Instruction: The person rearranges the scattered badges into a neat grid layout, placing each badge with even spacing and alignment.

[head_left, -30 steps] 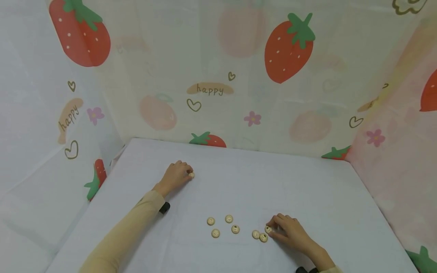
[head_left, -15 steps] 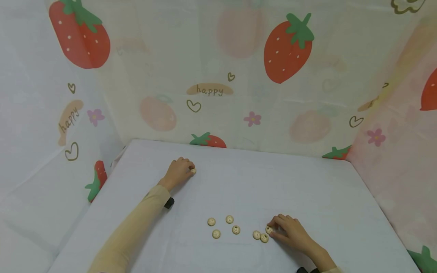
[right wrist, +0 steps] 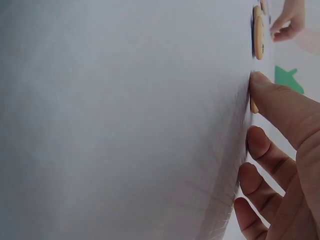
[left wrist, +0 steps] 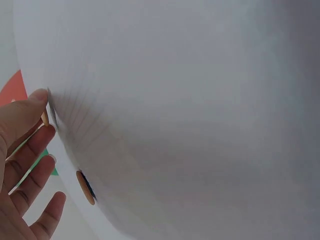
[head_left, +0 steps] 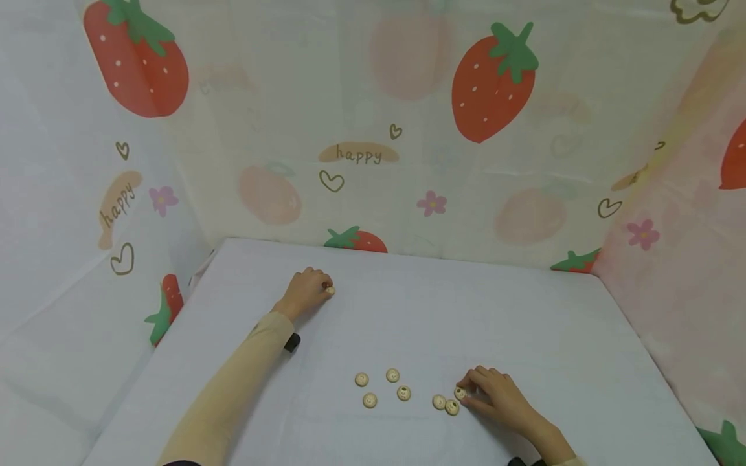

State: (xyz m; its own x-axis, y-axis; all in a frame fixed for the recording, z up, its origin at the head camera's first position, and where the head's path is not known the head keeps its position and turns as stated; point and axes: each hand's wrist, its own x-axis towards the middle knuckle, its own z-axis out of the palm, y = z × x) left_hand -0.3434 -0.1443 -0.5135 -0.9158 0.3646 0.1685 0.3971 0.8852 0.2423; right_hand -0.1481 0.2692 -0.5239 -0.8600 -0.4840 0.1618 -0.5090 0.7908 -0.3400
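The left hand (head_left: pixel 303 292) is at the left part of the white-covered table (head_left: pixel 553 336), toward its far edge. Thumb and forefinger pinch a pale disc (head_left: pixel 330 290); the remaining fingers are apart from one another. Whether this disc touches the table cannot be determined. The left wrist view shows an additional disc (left wrist: pixel 85 188) at the table surface, beneath the left hand and apart from its fingers.

The right hand (head_left: pixel 494 395) is at the near part of the table, right of its middle. Its thumb and forefinger pinch a dark-spotted disc (head_left: pixel 460 393) at the table surface. Two touching discs (head_left: pixel 452 408) lie flat on the table just beside it.

Four loose discs (head_left: pixel 370 400) lie flat on the near part of the table, about its middle, each apart from the others. One bears a dark spot.

A beige sleeve (head_left: pixel 224 382) extends over the table's near left part. A black wrist device (head_left: pixel 293 342) is at the left wrist. A strawberry-printed cloth (head_left: pixel 402 188) hangs behind the table's far edge.
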